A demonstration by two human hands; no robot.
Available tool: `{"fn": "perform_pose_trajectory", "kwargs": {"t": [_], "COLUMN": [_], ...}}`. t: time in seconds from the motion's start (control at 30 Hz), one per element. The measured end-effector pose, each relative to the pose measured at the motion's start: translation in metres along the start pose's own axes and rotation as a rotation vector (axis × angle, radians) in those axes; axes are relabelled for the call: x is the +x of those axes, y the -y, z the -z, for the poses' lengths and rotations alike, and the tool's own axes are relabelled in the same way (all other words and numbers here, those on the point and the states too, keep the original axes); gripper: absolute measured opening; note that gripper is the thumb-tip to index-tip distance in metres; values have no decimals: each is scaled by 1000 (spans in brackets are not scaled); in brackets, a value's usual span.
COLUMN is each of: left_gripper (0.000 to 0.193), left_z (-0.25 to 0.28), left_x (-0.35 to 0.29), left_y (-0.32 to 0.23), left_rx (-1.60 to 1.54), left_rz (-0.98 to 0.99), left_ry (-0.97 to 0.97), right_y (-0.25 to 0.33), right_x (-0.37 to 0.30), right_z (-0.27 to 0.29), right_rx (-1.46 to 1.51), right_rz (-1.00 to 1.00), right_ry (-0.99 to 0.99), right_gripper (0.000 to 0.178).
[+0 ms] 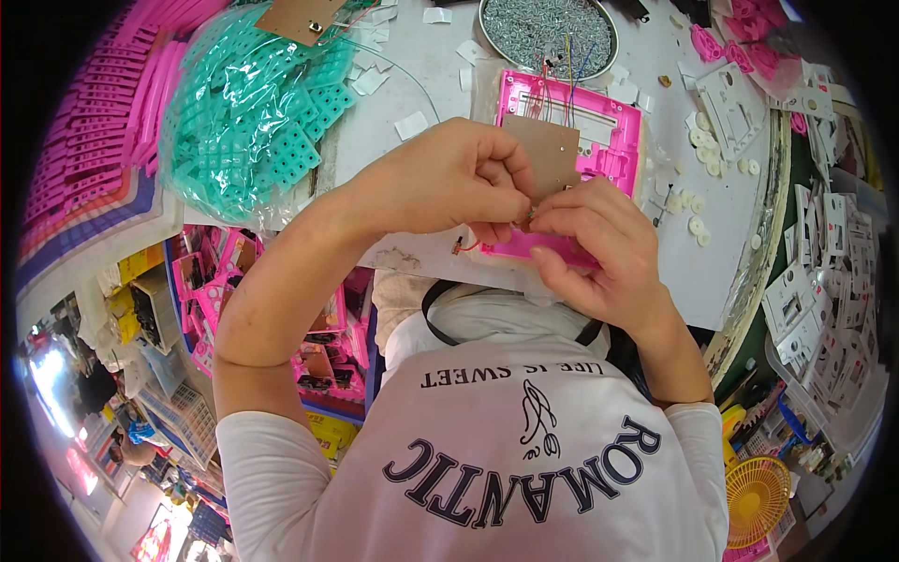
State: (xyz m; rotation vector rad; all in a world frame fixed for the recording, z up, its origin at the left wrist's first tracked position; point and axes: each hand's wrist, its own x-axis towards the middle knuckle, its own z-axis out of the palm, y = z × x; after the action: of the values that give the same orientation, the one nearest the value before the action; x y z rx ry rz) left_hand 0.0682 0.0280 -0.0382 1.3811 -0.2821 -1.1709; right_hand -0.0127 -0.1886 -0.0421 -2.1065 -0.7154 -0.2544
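Note:
A pink plastic casing lies on the worktable in front of me, with a brown circuit board resting over it. Thin coloured wires rise from its far side. Over the casing's near edge, my left hand is closed in a pinch, fingertips at the board's near corner. My right hand meets it there, thumb and fingers curled close. Whatever they pinch is tiny and mostly hidden by the fingers. A small part on a red wire hangs out beside the casing, below my left hand.
Behind the casing stands a round tray of screws. To the left are a clear bag of teal plastic parts and stacked pink pieces. White round parts and white panels lie to the right. A bin of pink casings sits below the table.

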Motion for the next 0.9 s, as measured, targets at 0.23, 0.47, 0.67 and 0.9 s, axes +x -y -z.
{"fn": "perform_pose_trajectory", "kwargs": {"t": [0.23, 0.47, 0.67, 0.9], "left_gripper": [19, 14, 20, 23], "left_z": [1, -4, -20, -21], "left_x": [1, -2, 1, 2], "left_y": [6, 0, 22, 35], "left_rx": [-18, 252, 925, 825], "left_rz": [-31, -112, -692, -709], "left_ry": [5, -127, -468, -524], "right_y": [-5, -12, 0, 0], "right_x": [-4, -4, -7, -8], "right_z": [-2, -4, -20, -25], "right_rx": [-266, -266, -346, -382], "right_rz": [79, 168, 77, 4], "right_ry": [-9, -22, -6, 16], "right_gripper": [34, 25, 19, 13]}}
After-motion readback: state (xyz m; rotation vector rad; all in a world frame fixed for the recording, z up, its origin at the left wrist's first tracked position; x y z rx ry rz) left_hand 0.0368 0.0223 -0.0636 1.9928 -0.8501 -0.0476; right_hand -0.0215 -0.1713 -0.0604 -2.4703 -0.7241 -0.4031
